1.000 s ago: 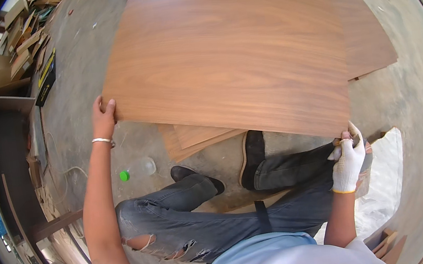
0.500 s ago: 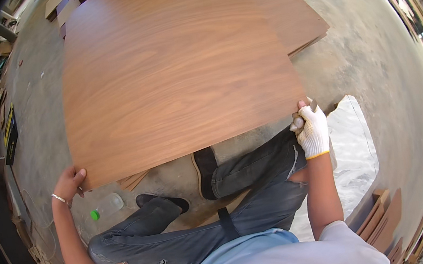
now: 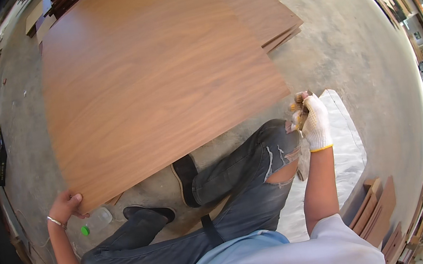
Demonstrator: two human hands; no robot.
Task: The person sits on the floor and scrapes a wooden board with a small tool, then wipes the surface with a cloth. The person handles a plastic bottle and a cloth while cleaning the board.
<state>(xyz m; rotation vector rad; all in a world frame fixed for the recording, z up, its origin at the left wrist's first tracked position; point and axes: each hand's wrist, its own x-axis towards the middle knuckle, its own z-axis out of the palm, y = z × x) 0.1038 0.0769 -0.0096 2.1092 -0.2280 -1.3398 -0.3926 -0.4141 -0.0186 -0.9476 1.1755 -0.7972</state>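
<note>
While the L hand (image 3: 65, 207) pinches the wood board (image 3: 162, 85) by its lower-L corner, the gloved R hand (image 3: 314, 118) is curled just beside its R corner; can't tell if it holds anything. Board spans upper L to ctr; clear bottle (image 3: 100, 218) lies lower L.

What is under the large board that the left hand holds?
Other boards show beyond the right edge of the large board, and a small piece near the bottle. Whatever lies under its middle is covered.
</note>
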